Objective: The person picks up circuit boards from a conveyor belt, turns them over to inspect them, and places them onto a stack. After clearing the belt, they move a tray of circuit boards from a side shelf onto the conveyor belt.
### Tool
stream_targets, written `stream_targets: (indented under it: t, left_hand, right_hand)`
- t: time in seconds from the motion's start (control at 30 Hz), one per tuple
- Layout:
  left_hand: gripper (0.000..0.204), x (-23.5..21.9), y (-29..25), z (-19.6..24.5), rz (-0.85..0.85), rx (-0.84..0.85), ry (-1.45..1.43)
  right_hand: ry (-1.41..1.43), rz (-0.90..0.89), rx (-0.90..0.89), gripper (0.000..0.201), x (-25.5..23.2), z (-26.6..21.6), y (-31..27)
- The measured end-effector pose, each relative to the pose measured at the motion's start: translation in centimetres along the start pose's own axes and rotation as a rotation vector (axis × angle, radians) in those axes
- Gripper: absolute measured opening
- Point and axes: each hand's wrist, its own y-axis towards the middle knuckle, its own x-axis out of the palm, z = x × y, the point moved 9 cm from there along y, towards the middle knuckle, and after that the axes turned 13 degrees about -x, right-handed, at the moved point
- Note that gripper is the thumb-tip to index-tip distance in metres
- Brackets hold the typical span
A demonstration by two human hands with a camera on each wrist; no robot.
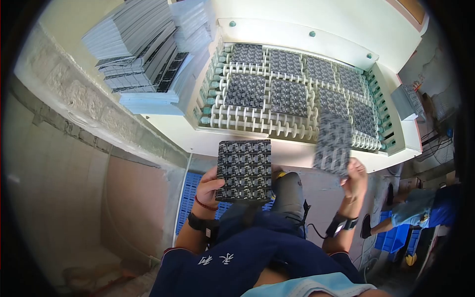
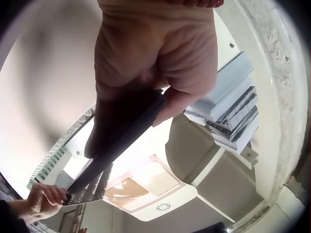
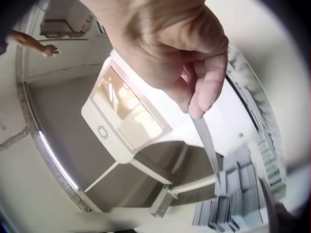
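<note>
My left hand [image 1: 210, 186] grips a stack of dark printed circuit board panels [image 1: 244, 170], thumb over the near left edge. Seen from below in the left wrist view, the stack [image 2: 127, 130] sits between fingers and thumb as a thick dark slab. My right hand [image 1: 355, 179] pinches a single board panel [image 1: 332, 144] by its lower right corner; motion blurs it. That panel overlaps the near right edge of the roller conveyor [image 1: 247, 119]. The right wrist view shows the thin panel [image 3: 208, 143] edge-on between thumb and fingertips.
Panels [image 1: 289, 97] lie in two rows on the rollers. Left of the conveyor, tall stacks of boards and pale sheets [image 1: 143, 54] stand on the machine's ledge. A grey stack [image 1: 407, 101] sits at its right end. Another person's leg [image 1: 396, 220] and blue crates [image 1: 391, 237] are at lower right.
</note>
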Motion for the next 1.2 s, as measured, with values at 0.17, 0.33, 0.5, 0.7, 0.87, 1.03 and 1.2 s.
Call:
stream_targets:
  t: [0.17, 0.33, 0.5, 0.7, 0.87, 1.03, 1.2]
  left_hand:
    - [0.044, -0.9, 0.1, -1.1, 0.032, -0.043, 0.048]
    - [0.044, -1.6, -0.6, -1.0, 0.117, -0.014, 0.043]
    - [0.043, -1.9, -0.5, -1.2, 0.116, -0.034, 0.020]
    - [0.042, -2.2, -0.4, -1.4, 0.150, -0.041, 0.032]
    - [0.043, -2.4, -2.2, 0.8, 0.228, 0.053, 0.073]
    - [0.048, -2.6, -4.1, 3.0, 0.297, 0.172, 0.101]
    - [0.047, -2.2, -4.7, 3.4, 0.290, 0.178, 0.123]
  right_hand:
    - [0.048, -0.169, 0.239, 0.013, 9.0, 6.5, -3.4]
    - [-0.087, -0.227, 0.317, 0.012, 10.8, 9.6, -4.8]
    - [-0.168, -0.258, 0.328, 0.012, 11.0, 9.7, -5.3]
    - [-0.186, -0.203, 0.318, 0.009, 9.2, 8.7, -4.9]
    - [-0.165, 0.094, 0.099, 0.016, 4.1, 5.4, -1.2]
    - [-0.254, -0.039, 0.189, 0.015, 8.0, 7.1, -0.2]
    - [-0.207, -0.229, 0.256, 0.016, 16.2, 11.0, 2.3]
